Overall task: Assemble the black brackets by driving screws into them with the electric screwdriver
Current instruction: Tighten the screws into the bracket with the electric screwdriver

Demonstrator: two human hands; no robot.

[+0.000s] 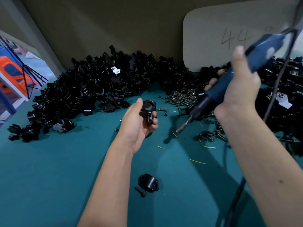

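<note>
The left hand point(139, 122) grips a bracket point(148, 110) above the middle of the surface point(49, 177), its ring end up and away from the person, its clamp lugs down toward the palm, so its long axis runs roughly near-to-far. The right hand point(237, 94) is wrapped round the screwdriver point(218, 94), which slants from upper right down to lower left, its bit point(183, 126) hanging over the surface just right of the bracket and apart from it. Whether a screw already sits in the held bracket I cannot tell. Judging by the heaps, most work is left: a large bracket pile point(85, 89) lies along the far edge, loose screws point(182, 97) right of centre. A cap point(148, 182) and one screw point(141, 191) wait near the near edge, unjoined.
</note>
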